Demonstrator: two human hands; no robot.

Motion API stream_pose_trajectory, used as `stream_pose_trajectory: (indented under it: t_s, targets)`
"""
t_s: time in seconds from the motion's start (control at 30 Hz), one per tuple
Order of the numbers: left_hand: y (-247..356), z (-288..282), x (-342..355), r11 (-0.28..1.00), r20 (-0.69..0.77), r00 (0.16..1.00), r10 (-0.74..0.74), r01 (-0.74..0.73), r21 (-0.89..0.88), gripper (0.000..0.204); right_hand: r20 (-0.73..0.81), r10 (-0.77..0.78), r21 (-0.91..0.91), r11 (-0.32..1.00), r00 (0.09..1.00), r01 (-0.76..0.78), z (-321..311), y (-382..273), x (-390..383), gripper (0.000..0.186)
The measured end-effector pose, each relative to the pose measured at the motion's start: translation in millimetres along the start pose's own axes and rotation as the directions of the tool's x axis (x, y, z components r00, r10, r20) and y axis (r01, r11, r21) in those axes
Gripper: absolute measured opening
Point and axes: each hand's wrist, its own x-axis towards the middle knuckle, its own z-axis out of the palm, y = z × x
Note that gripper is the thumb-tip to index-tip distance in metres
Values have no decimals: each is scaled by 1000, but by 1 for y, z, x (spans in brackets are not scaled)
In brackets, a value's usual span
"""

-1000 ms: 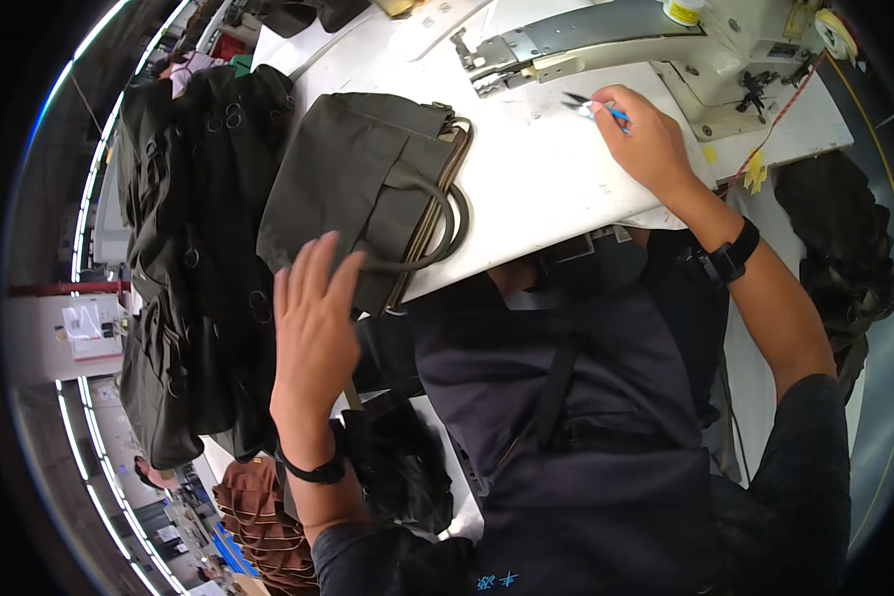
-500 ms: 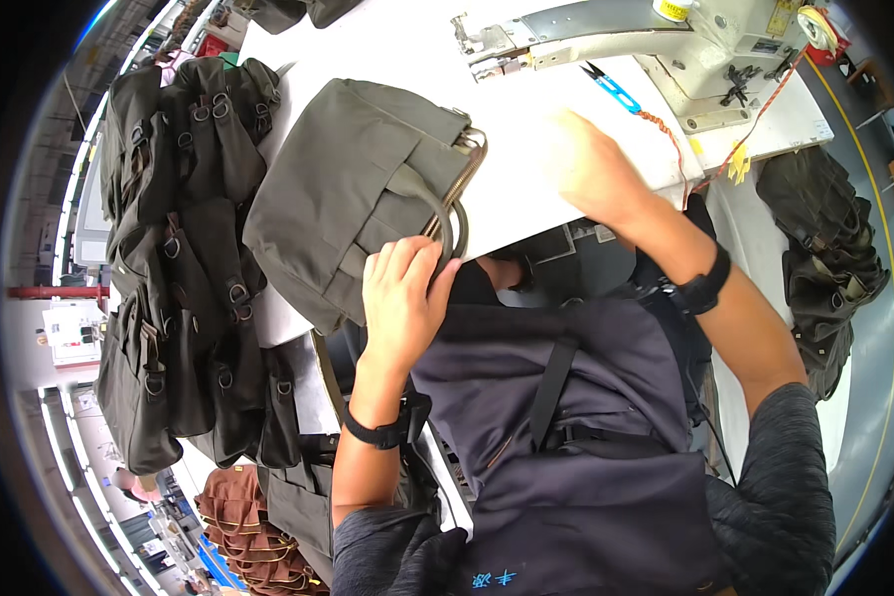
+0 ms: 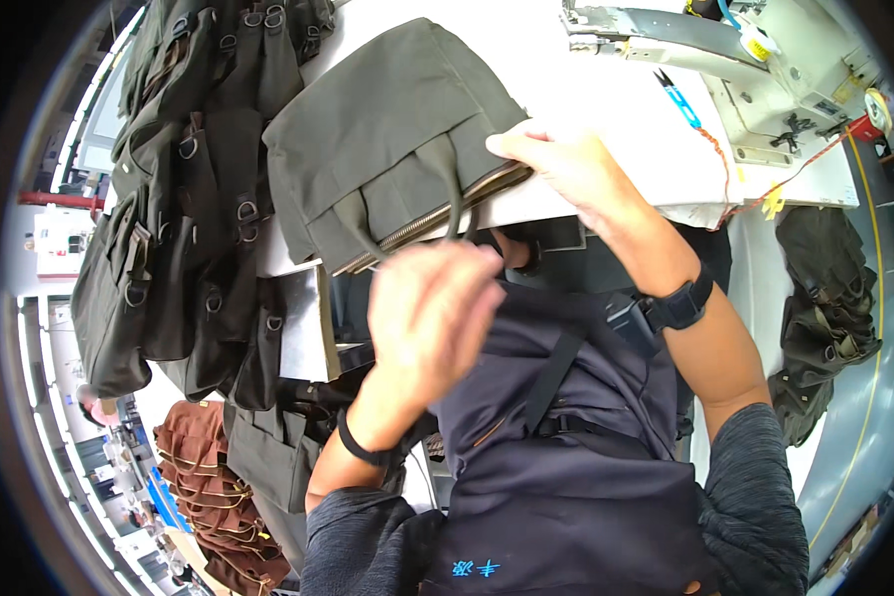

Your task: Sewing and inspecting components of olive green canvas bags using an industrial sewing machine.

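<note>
A dark olive handbag [image 3: 377, 129] lies on its side on the white table, its zipped opening [image 3: 427, 226] and two loop handles turned toward me. My right hand [image 3: 576, 169] grips the bag's right corner at the zip end, the thumb side over the cloth. In front of the zip's left part is my left hand [image 3: 427, 318], smeared by motion; its fingers cannot be made out well, and whether it touches a handle is hidden. Blue thread snips [image 3: 678, 101] on an orange cord lie beyond my right hand.
A sewing machine [image 3: 765, 99] stands on the table at the far right. Many olive bags [image 3: 199, 199] hang in a heap on the left. More olive bags [image 3: 824, 298] are piled at right, and brown bags [image 3: 204, 467] are stacked at lower left.
My right hand has come from above the bare table onto the bag's right corner. My left hand has let go of the handle area and moved nearer me. The bag's zip side has turned toward me.
</note>
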Motion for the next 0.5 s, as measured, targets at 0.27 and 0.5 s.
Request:
stream_pose_trajectory:
  t_s: [0.27, 0.5]
  targets:
    - [9, 49, -4, 6, 373, 563, -737, 558, -830, 78, 74, -37, 270, 963, 997, 16, 31, -55, -41, 21]
    - [-27, 29, 25, -135, 263, 498, -826, 279, -951, 63, 179, -201, -386, 886, 963, 257, 12, -40, -40, 30]
